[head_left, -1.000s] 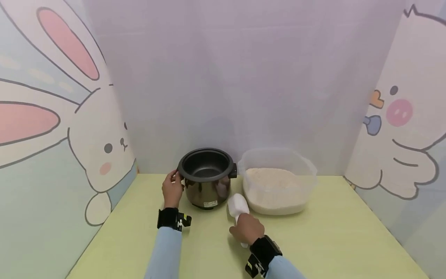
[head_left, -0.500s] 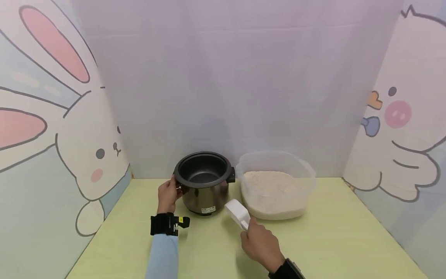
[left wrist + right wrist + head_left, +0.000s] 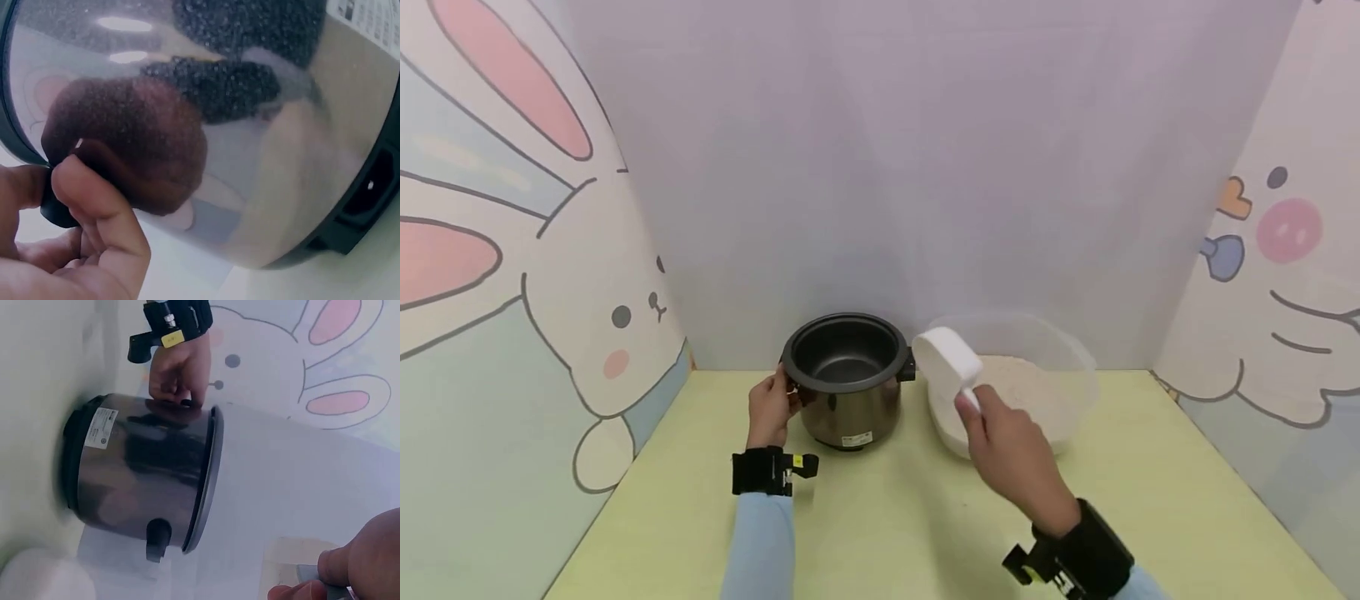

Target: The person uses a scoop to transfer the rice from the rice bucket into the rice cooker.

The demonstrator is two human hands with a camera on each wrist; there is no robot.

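A dark, glossy cooking pot (image 3: 847, 408) with a black inside and two side handles stands on the table. My left hand (image 3: 769, 408) grips its left handle; in the left wrist view, thumb and fingers pinch that black handle (image 3: 56, 209). My right hand (image 3: 1017, 454) holds a white scoop (image 3: 947, 360) by its handle, raised, with its bowl toward the pot. The scoop overlaps the left part of a clear plastic bin (image 3: 1075, 354) holding an off-white, rice-like heap (image 3: 1022, 383). The inside of the scoop's bowl is hidden.
The pale yellow table (image 3: 865, 533) ends at a lilac cloth backdrop (image 3: 880, 167). Side panels carry a cartoon rabbit (image 3: 602, 333) on the left and a cartoon chick (image 3: 1285, 292) on the right. The pot's right handle (image 3: 907, 364) points toward the bin.
My right hand has lifted the scoop from near the table, up and to the right, to the bin's left side. The left hand keeps its grip on the pot handle.
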